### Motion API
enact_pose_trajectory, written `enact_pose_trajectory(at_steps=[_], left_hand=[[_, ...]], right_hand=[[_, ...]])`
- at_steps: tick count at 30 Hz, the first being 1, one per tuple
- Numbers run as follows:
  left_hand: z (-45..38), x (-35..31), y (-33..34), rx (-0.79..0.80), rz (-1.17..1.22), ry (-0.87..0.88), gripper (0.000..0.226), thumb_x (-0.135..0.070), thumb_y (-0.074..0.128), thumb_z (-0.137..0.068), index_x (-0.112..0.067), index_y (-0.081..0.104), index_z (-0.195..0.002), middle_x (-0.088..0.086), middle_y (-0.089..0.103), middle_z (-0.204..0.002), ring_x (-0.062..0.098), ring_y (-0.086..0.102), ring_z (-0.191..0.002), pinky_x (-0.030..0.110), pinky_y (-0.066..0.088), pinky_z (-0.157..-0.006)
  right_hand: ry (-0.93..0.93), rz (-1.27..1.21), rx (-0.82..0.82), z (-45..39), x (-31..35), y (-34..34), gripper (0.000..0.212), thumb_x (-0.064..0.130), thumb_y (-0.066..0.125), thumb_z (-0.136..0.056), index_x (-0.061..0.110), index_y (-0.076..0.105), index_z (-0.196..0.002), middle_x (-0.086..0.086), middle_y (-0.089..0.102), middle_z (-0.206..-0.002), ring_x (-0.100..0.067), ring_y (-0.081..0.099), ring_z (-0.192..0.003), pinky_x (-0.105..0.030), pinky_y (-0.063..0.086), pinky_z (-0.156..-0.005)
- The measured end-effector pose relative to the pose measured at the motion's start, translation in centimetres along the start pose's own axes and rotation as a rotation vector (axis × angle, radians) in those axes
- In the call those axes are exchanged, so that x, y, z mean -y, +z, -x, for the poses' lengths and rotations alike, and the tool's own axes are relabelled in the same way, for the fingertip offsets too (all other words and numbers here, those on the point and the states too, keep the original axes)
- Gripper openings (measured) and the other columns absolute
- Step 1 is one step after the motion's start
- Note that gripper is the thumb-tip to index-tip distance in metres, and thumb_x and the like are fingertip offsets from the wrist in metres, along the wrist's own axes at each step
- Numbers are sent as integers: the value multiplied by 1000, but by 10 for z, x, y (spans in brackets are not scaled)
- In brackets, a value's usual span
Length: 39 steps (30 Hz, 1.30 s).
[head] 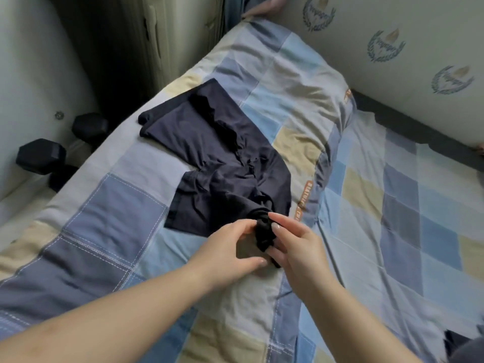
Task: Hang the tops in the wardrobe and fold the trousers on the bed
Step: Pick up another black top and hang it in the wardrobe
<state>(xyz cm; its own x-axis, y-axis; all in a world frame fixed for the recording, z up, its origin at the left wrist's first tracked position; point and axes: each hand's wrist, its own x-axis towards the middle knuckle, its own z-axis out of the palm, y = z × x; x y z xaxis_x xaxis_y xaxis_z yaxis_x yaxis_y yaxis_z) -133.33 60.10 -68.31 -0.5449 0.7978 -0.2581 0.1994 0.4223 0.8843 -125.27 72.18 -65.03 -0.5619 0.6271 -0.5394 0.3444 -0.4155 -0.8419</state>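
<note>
Dark navy trousers lie crumpled across the patchwork bed cover, one end pointing toward the far left edge of the bed. The near end is bunched into a dark wad between my hands. My left hand pinches that bunched end from the left. My right hand grips it from the right, fingers laid over the fabric. The wardrobe is not clearly in view.
A white padded panel with printed crests borders the bed on the right. Two black dumbbells lie on the floor at the bed's left side. More dark cloth shows at the bottom right corner.
</note>
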Motion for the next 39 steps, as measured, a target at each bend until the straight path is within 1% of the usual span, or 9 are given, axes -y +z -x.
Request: enact_pose_trajectory(at_steps=[4, 8, 10, 13, 17, 22, 29, 34, 39], left_hand=[[34, -69, -12, -68, 124, 140, 50, -35, 72, -76, -42, 54, -122, -21, 61, -114, -4, 57, -107, 20, 47, -91], [73, -139, -47, -278, 57, 179, 30, -5, 62, -85, -26, 70, -104, -18, 69, -101, -5, 61, -99, 24, 47, -92], [97, -179, -66, -275, 25, 205, 33, -1, 59, -82, -26, 71, -102, -17, 70, -98, -4, 62, -98, 24, 47, -92], [139, -247, -89, -222, -17, 296, 31, -19, 57, -79, -44, 68, -92, -27, 68, -96, -8, 62, -94, 12, 46, -84], [193, -326, -105, -149, -9, 412, 26, -34, 54, -82, -46, 66, -101, -28, 69, -95, -6, 65, -91, 19, 50, -80], [238, -380, -112, -207, 45, 493, 12, -20, 71, -82, -29, 73, -91, -15, 72, -82, 2, 67, -76, 25, 53, -71], [300, -416, -106, -177, 154, 551, 10, -13, 68, -86, -22, 68, -88, -12, 67, -79, 3, 63, -73, 13, 45, -67], [334, -392, -107, -68, 113, 516, 31, -4, 64, -85, -28, 51, -101, -4, 66, -89, 10, 64, -77, 26, 49, -67], [351, -368, -108, -38, 66, 486, 35, -4, 65, -81, -33, 47, -92, -6, 65, -84, 11, 65, -78, 35, 53, -70]], right_hand=[[5, -389, 109, 71, 60, 5, 28, -2, 50, -92, 10, 75, -88, -15, 73, -94, -19, 71, -84, -26, 57, -62], [-65, -458, 149, 137, 128, -7, 28, -4, 49, -92, 9, 73, -89, -16, 73, -92, -20, 72, -83, -25, 57, -63], [-143, -320, 173, 173, 156, -18, 24, -1, 52, -92, 11, 73, -93, -15, 72, -97, -21, 71, -89, -24, 57, -67], [-460, 266, 248, 229, 197, -38, 17, 24, 67, -84, 30, 72, -99, -5, 61, -103, -11, 64, -95, -22, 53, -77], [-930, 884, 209, 294, 246, -64, 39, 54, 71, -73, 44, 65, -110, 7, 46, -116, -1, 45, -114, -9, 35, -93], [-1188, 843, 119, 358, 292, -76, 15, 11, 71, -81, 17, 71, -94, 13, 64, -93, 2, 60, -87, -12, 46, -75], [-1121, 661, -109, 450, 302, -62, 20, 7, 54, -84, 26, 63, -86, 17, 65, -81, -2, 61, -78, -9, 43, -70], [-1038, 416, -443, 509, 292, -67, 17, 17, 51, -86, 30, 60, -80, 19, 62, -73, 2, 56, -70, -8, 41, -64], [-946, 152, -810, 563, 269, -100, 15, 34, 50, -81, 34, 64, -79, 20, 59, -66, 5, 53, -63, -10, 42, -57]])
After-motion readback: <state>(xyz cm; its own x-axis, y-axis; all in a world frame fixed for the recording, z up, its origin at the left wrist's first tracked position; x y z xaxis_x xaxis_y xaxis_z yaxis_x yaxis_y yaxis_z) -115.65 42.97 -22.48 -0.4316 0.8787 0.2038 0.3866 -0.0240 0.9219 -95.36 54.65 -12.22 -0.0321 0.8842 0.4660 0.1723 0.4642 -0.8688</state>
